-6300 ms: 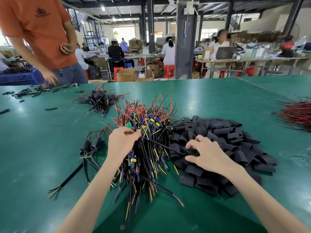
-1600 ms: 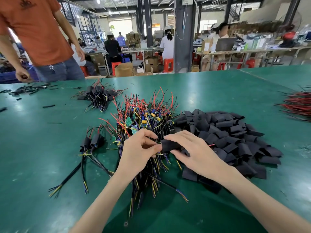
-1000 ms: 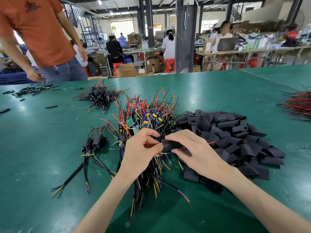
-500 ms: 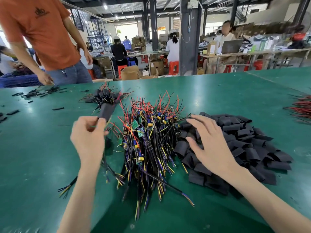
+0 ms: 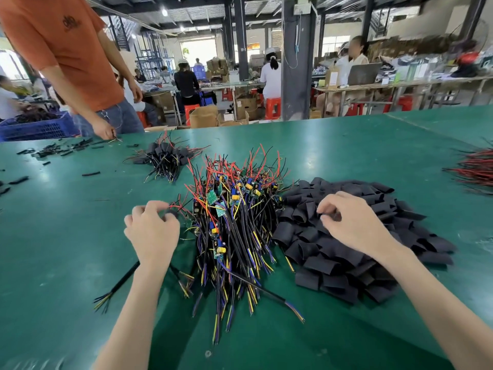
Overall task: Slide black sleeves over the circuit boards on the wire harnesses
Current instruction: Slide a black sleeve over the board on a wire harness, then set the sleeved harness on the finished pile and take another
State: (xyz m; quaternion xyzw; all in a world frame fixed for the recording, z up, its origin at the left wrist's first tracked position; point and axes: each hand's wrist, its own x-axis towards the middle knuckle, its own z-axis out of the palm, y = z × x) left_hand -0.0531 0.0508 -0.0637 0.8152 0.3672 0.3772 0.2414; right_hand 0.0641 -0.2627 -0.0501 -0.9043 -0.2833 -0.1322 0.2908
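**Hands.** Left hand [image 5: 152, 231]: fingers curled, pinching the dark sleeved end of 1 harness [image 5: 171, 212], low over the table [image 5: 53, 249]. Right hand [image 5: 352, 222]: fingers curled down into the sleeves [image 5: 341, 265]; whether 1 is pinched cannot be told. The 2 hands are well apart.

**Stock.** The pile [image 5: 234, 236] of unsleeved harnesses lies between the hands. Its boards [image 5: 212, 196] are at the far end and its bare wire tails point toward the worker. The sleeves touch its right side.

**Handling, as judged.**
- The sleeves look light, soft and flattened. Each mouth likely needs squeezing open, so take 1 by its end edges.
- The harnesses look light and limp and tangle readily. Hold by the cable just behind the board, not by the thin red leads.
- The boards look stiff, with raised parts that may snag a sleeve.

**Farther out.** A sleeved bundle [image 5: 165, 156] lies beyond the left hand and red wires [image 5: 474, 169] lie at the right. A person in an orange shirt [image 5: 66, 49] stands at the far edge.
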